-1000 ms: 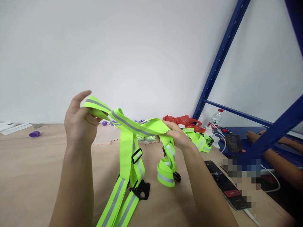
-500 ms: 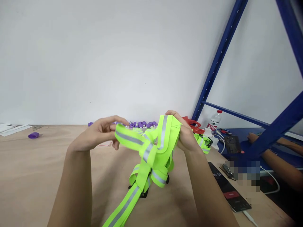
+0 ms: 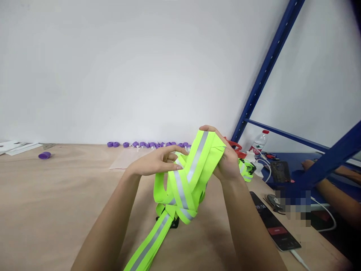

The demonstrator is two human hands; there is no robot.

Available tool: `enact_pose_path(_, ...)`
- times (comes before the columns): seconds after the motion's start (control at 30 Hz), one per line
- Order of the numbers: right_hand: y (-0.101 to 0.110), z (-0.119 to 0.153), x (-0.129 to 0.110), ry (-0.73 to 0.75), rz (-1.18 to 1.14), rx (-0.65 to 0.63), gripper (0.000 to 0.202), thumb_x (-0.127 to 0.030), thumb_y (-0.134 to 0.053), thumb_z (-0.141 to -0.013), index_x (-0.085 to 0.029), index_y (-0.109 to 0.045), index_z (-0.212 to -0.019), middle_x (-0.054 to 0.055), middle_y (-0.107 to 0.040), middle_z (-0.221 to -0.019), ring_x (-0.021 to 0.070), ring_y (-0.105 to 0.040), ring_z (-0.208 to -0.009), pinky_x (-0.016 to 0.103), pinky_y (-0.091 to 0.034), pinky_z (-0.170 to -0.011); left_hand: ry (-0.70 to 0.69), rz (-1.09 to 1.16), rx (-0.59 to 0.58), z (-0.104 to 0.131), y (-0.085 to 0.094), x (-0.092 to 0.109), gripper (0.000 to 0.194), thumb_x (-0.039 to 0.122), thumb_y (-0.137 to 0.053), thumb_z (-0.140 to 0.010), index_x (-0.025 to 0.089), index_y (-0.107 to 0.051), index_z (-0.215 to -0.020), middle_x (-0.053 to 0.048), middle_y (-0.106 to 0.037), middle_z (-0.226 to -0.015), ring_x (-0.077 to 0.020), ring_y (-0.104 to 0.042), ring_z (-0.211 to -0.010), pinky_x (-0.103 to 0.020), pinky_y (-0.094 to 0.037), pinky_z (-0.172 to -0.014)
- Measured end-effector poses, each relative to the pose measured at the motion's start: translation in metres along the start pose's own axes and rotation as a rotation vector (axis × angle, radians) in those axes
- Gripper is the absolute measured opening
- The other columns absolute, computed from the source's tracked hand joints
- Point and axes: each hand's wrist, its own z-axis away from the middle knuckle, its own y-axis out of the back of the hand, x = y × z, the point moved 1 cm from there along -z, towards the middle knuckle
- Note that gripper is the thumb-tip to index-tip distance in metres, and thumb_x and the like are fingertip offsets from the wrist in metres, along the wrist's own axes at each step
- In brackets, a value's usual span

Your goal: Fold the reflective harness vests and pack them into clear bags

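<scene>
A bundle of neon-yellow reflective strap (image 3: pixel 180 184) with a grey stripe hangs between my two hands above the table. My right hand (image 3: pixel 227 160) grips its folded upper end from the right, with the fingertips behind the folds. On the left, my left hand (image 3: pixel 160 160) pinches a loop of the same strap, thumb in front, the other fingers partly behind it. A long tail of strap runs down toward the lower left. Black buckle pieces (image 3: pixel 174 223) show under the bundle.
Along the wall lie several purple rolls (image 3: pixel 152 145); one purple piece (image 3: pixel 44 155) is at left. At right are another neon strap bundle (image 3: pixel 246 170), a bottle (image 3: pixel 258 142), a phone (image 3: pixel 275 222) and a blue rack post (image 3: pixel 267 71). Beyond it, another person's arm (image 3: pixel 338 195) shows.
My left hand has moved right, bringing its strap loop across onto the bundle. My right hand keeps its grip, and the view has shifted slightly.
</scene>
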Motion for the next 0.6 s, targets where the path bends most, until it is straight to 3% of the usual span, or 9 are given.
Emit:
enact_pose_path(0.07, 0.002, 0.000, 0.000, -0.004, 0.006, -0.001, 0.052, -0.053, -0.046, -0.078, -0.026, -0.048, -0.122, 0.004, -0.056, -0.079, 0.0242, -0.057, -0.068, 0.035, -0.045, -0.060, 0.027, 0.037, -0.013, 0.001, -0.001, 0.002, 0.046, 0.040, -0.071, -0.084, 0.028, -0.060, -0.127, -0.002, -0.064, -0.081, -0.0193, -0.065, -0.068, -0.028, -0.051, -0.055)
enact_pose_path(0.13, 0.007, -0.001, 0.000, 0.009, -0.035, -0.016, 0.049, -0.051, -0.051, -0.075, -0.029, -0.048, -0.119, 0.003, -0.057, -0.080, 0.0240, -0.058, -0.067, 0.036, -0.046, -0.061, 0.049, 0.037, 0.037, 0.002, 0.001, 0.004, 0.051, 0.040, -0.071, -0.083, 0.028, -0.057, -0.131, -0.001, -0.063, -0.079, -0.0179, -0.065, -0.064, -0.027, -0.052, -0.054)
enact_pose_path(0.27, 0.014, -0.001, 0.000, 0.030, -0.014, -0.082, 0.049, -0.033, -0.065, -0.068, -0.030, -0.051, -0.115, -0.002, -0.052, -0.076, 0.0180, -0.052, -0.059, 0.031, -0.043, -0.055, 0.101, -0.042, 0.294, 0.003, 0.010, 0.002, 0.052, 0.038, -0.070, -0.083, 0.025, -0.057, -0.132, -0.004, -0.067, -0.092, -0.0202, -0.068, -0.075, -0.030, -0.056, -0.063)
enact_pose_path(0.4, 0.015, -0.002, -0.002, 0.032, 0.214, -0.092, 0.052, -0.018, -0.062, -0.065, -0.026, -0.054, -0.116, -0.004, -0.047, -0.075, 0.0152, -0.050, -0.062, 0.027, -0.040, -0.055, 0.147, -0.238, 0.639, 0.011, 0.025, -0.001, 0.034, 0.040, -0.072, -0.080, 0.021, -0.069, -0.108, -0.004, -0.067, -0.092, -0.0204, -0.067, -0.074, -0.028, -0.051, -0.060)
enact_pose_path(0.5, 0.014, -0.002, -0.002, 0.053, 0.337, -0.096, 0.053, -0.015, -0.061, -0.067, -0.024, -0.056, -0.119, -0.002, -0.052, -0.080, 0.0164, -0.054, -0.070, 0.027, -0.041, -0.059, 0.207, -0.381, 0.775, 0.022, 0.034, 0.004, 0.026, 0.045, -0.071, -0.080, 0.019, -0.069, -0.080, -0.002, -0.065, -0.073, -0.0190, -0.061, -0.065, -0.027, -0.041, -0.053)
enact_pose_path(0.6, 0.013, 0.000, -0.002, 0.022, 0.404, -0.179, 0.054, -0.017, -0.065, -0.071, -0.026, -0.056, -0.123, 0.000, -0.060, -0.091, 0.0194, -0.060, -0.079, 0.030, -0.047, -0.068, 0.139, -0.243, 0.855, 0.030, 0.040, 0.009, 0.028, 0.043, -0.077, -0.076, 0.019, -0.064, -0.074, 0.000, -0.063, -0.068, -0.0172, -0.058, -0.062, -0.025, -0.039, -0.052)
